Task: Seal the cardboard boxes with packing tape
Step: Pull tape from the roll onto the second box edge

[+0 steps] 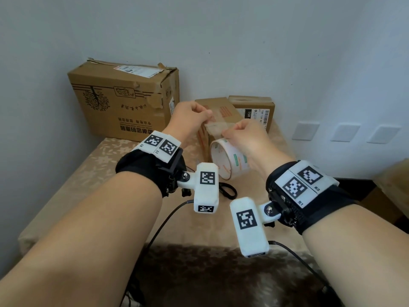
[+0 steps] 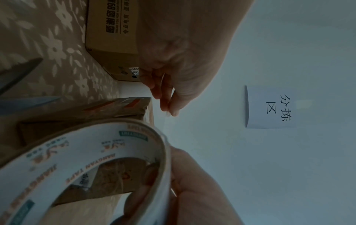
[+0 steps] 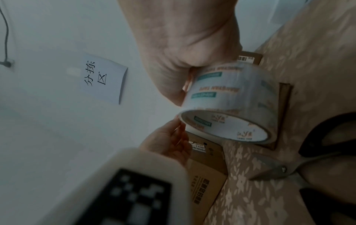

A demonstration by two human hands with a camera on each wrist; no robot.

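Observation:
My right hand (image 1: 232, 132) grips a roll of clear packing tape (image 1: 229, 160) with white printed core, held in the air above the table. My left hand (image 1: 207, 115) pinches the free end of the tape (image 1: 218, 127), a short strip pulled out between the hands. The right wrist view shows the roll (image 3: 231, 99) under my right hand (image 3: 185, 73), with the left hand's fingertips (image 3: 178, 126) at its edge. A large worn cardboard box (image 1: 124, 98) stands at the back left. A narrower box (image 1: 221, 111) and a small labelled box (image 1: 256, 107) stand just behind the hands.
Black-handled scissors (image 1: 228, 190) lie on the flower-patterned tablecloth (image 1: 99, 165) below the roll. Cables (image 1: 163, 224) run across the near table. A wall with a paper sign (image 2: 273, 106) rises directly behind the boxes. Wall plates (image 1: 345, 131) sit to the right.

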